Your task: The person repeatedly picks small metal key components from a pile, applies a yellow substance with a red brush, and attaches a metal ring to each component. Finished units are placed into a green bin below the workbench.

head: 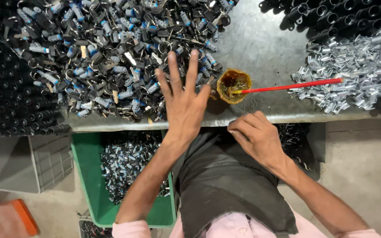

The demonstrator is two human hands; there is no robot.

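Left hand (184, 103), grip released and fingers spread, hovers over the near edge of the heap of keyed lock cylinders (106, 53) lying ahead-left on the worktop (261, 39); right hand (256, 136), loosely curled, contents indiscernible, rests at the edge near the small grease cup (233, 84) with red stick (294, 85); green bin (84, 176) below holds metal parts.

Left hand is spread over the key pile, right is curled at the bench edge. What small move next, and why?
Probably lower the left hand onto the pile of keyed lock cylinders and pick one: its fingers are open and empty just above the pile's near edge, while the right hand rests closed at the table edge.
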